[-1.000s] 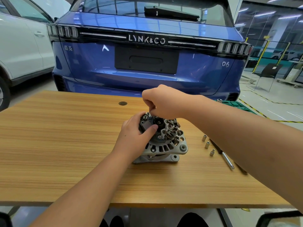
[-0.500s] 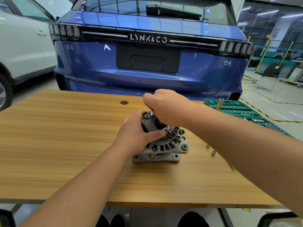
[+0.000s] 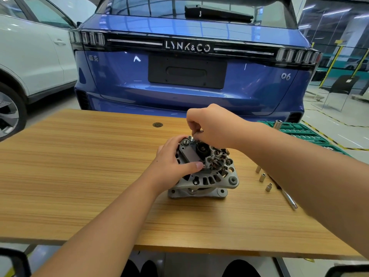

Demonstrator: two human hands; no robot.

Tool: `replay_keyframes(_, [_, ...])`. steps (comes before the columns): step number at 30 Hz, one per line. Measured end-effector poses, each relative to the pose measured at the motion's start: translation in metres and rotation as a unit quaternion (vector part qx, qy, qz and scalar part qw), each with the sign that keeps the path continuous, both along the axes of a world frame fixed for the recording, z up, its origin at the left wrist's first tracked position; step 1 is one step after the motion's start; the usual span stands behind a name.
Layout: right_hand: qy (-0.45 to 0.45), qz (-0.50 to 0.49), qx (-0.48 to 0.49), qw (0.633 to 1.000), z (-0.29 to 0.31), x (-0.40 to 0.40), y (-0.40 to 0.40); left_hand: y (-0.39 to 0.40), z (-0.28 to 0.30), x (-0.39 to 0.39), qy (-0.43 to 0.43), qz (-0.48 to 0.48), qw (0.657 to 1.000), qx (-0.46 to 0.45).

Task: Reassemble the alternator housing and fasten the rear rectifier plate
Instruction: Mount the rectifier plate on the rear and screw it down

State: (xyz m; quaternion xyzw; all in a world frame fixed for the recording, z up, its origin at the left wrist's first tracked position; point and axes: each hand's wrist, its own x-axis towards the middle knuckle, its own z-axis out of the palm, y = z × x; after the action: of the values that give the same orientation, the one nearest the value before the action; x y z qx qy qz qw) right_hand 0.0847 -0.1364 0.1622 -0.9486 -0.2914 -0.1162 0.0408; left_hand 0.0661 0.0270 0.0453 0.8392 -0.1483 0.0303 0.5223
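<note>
A: What surface do we see here?
B: We see a wooden table (image 3: pixel 79 176) with a dark round insert (image 3: pixel 157 124) near its far edge.
A: What lies directly on it?
B: We note the alternator (image 3: pixel 207 176) near the middle, three small metal sockets (image 3: pixel 262 177) to its right, a steel tool shaft (image 3: pixel 289 198) beside them, and a green socket tray (image 3: pixel 299 131) at the far right.

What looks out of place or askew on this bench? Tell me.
Nothing stands out. The alternator sits flat on the wooden table, left hand gripping it, right hand pinching something small at its top. Three small sockets stand upright beside it.
</note>
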Motion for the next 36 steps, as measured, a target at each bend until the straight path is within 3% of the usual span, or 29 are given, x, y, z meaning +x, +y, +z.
replay_keyframes(5, [-0.029, 0.01, 0.013, 0.999, -0.009, -0.004, -0.001, 0.004, 0.005, 0.001, -0.009, -0.008, 1.0, 0.019])
replay_keyframes(16, [0.0, -0.023, 0.053, 0.998, -0.005, -0.001, -0.004, -0.006, 0.009, -0.007, -0.069, 0.028, 0.993, 0.087])
replay_keyframes(21, [-0.002, -0.034, 0.019, 0.999, -0.002, -0.003, 0.001, -0.007, 0.013, -0.007, -0.074, 0.042, 0.987, 0.138])
replay_keyframes(29, [0.005, -0.048, -0.008, 0.999, -0.002, -0.007, 0.007, -0.014, 0.013, -0.007, -0.044, 0.063, 0.99, 0.118])
replay_keyframes(36, [0.003, -0.052, 0.047, 0.998, -0.014, -0.014, -0.014, -0.036, 0.002, -0.024, -0.072, 0.123, 0.98, 0.136])
